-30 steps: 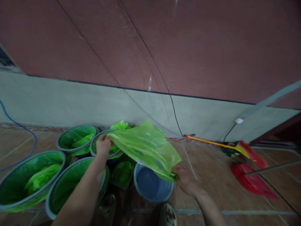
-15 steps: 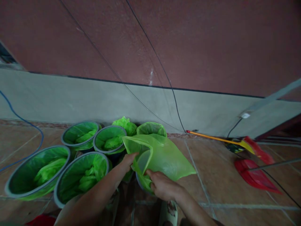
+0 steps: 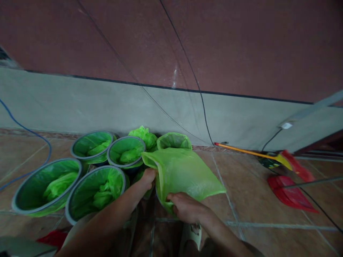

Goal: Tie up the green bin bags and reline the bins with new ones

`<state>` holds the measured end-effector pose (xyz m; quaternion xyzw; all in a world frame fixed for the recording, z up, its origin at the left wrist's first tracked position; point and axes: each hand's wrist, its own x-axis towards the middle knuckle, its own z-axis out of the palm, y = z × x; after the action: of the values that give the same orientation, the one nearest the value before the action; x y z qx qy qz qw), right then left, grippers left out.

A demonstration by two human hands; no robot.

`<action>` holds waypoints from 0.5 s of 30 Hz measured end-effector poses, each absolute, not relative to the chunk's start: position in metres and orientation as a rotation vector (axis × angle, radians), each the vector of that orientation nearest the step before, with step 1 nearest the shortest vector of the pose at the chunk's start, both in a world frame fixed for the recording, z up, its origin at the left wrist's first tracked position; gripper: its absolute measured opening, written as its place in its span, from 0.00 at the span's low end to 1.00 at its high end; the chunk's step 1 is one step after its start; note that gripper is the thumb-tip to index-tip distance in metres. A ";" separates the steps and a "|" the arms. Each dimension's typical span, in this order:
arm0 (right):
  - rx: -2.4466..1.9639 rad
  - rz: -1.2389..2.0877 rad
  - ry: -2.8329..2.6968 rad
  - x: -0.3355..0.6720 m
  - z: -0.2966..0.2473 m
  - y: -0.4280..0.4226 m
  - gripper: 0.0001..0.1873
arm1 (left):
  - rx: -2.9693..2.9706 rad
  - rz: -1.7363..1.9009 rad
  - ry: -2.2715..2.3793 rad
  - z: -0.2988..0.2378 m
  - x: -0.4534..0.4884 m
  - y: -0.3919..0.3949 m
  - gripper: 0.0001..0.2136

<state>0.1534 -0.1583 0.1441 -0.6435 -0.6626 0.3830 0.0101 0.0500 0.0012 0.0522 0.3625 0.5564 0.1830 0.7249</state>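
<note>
A large green plastic bag (image 3: pixel 187 175) spreads out in front of me, its mouth toward the left and its closed end reaching right. My left hand (image 3: pixel 149 178) is closed on the bag's edge at the left. Closer to me, my right hand (image 3: pixel 182 205) grips the near side of the same bag. Beneath the bag stands a bin, mostly covered by it. Left of my hands are several grey-rimmed bins with green bags in them, the nearest bin (image 3: pixel 70 205) beside my left forearm. Behind the bag sits another green-lined bin (image 3: pixel 174 135).
A crumpled green bag (image 3: pixel 144 135) lies by the wall. To the right are a broom with an orange handle (image 3: pixel 243 151) and a red dustpan (image 3: pixel 291 194). A blue hose (image 3: pixel 29 135) curves across the left floor. Black cables (image 3: pixel 199 85) hang down the wall.
The bag's mouth has narrowed and its upper layer has folded over the bin opening that showed before. Both hands keep their hold. The view has shifted slightly.
</note>
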 end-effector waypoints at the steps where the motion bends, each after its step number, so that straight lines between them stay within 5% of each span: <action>1: -2.018 1.191 -2.088 0.152 0.142 -0.158 0.22 | 0.787 0.416 1.201 0.061 0.052 0.003 0.05; 15: -2.092 1.164 -2.200 0.139 0.119 -0.147 0.17 | 0.518 0.616 1.026 0.136 0.046 -0.004 0.12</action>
<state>0.1395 -0.1473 0.1194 -0.6425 -0.6757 0.3573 -0.0549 0.0465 -0.0036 0.1357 0.2410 0.4773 0.2866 0.7949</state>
